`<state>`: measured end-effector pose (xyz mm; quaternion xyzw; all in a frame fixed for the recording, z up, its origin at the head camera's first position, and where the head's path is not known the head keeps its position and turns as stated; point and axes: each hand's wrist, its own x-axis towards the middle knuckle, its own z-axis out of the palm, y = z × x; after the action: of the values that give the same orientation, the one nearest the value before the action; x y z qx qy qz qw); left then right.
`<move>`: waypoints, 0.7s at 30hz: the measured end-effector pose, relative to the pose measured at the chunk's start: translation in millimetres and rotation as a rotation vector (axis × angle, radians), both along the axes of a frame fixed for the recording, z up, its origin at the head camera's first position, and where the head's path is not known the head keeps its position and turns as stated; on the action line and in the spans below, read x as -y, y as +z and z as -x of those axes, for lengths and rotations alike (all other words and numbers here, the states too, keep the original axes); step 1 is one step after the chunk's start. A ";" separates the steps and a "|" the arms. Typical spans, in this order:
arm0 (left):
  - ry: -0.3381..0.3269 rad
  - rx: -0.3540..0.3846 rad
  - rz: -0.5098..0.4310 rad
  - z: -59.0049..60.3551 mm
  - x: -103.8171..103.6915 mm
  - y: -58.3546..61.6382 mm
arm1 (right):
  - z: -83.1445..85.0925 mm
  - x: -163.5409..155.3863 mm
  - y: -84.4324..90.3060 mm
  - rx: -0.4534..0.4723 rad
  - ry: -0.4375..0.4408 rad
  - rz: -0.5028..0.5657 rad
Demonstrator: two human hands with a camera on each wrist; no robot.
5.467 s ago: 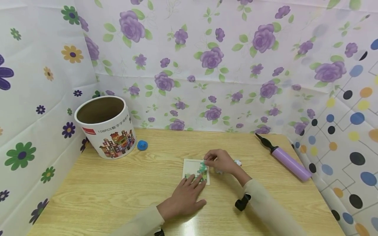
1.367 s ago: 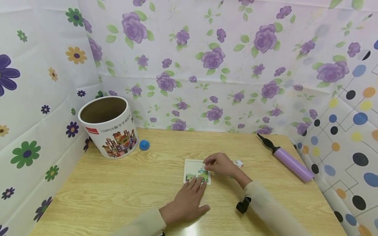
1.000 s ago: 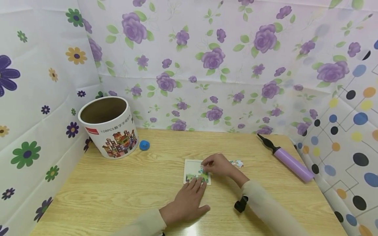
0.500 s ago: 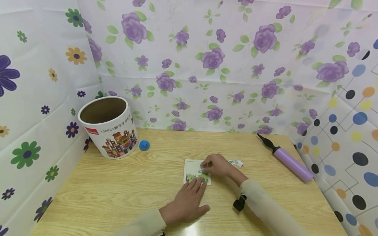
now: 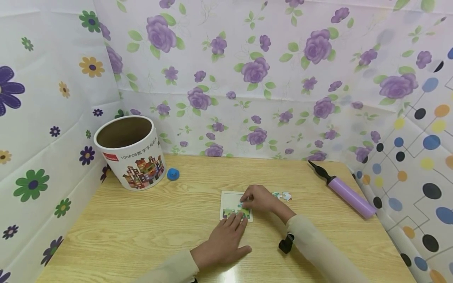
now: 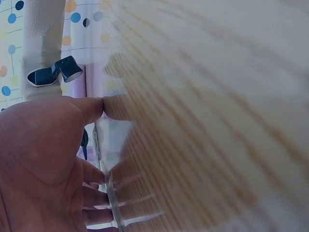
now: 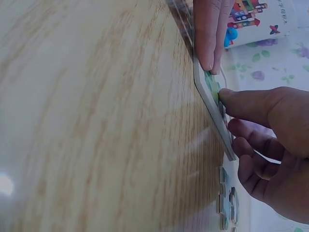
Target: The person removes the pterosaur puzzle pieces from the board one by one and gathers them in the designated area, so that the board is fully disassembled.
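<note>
A small square jigsaw board [image 5: 229, 198] with a pale frame lies mid-table, green pieces along its near side. My left hand [image 5: 224, 240] rests with straight fingers on its near edge, thumb spread over the table. At the board's right side my right hand [image 5: 261, 197] pinches a teal puzzle piece [image 5: 240, 204] between thumb and fingertips, low over the board. Most of that piece is hidden by the fingers. The right wrist view has the thumb [image 7: 246, 104] down at the board's surface, the other fingers curled. Loose puzzle pieces [image 5: 285, 195] lie beyond the right wrist.
A large white printed bucket [image 5: 139, 165] stands at the back left, a small blue duck-like toy [image 5: 173, 174] beside it. A purple hand pump [image 5: 350, 196] with a black nozzle lies at the right. Patterned cloth [image 5: 226, 78] walls the table's back and sides.
The right hand has shifted slightly left over the board with the teal piece, uncovering more of the loose pieces behind it. The left hand keeps its place on the near edge.
</note>
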<state>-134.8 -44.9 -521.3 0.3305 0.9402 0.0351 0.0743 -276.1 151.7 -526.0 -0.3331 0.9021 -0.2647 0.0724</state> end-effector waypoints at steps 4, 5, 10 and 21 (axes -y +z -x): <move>-0.003 -0.011 0.009 -0.4 0.1 0.0 | -1.7 0.8 0.7 0.005 -0.021 -0.002; -0.002 -0.007 0.006 -0.6 0.0 0.5 | -2.5 0.9 0.7 0.009 -0.029 -0.004; 0.003 0.006 -0.008 -1.2 0.1 2.7 | -5.4 2.0 2.2 0.043 -0.054 -0.002; -0.002 0.012 -0.005 -2.3 0.3 6.5 | -4.4 -1.2 6.0 0.103 -0.013 0.090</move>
<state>-132.5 -45.2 -514.8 0.3315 0.9393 0.0393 0.0790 -271.6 152.8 -520.0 -0.3161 0.8865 -0.3222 0.1022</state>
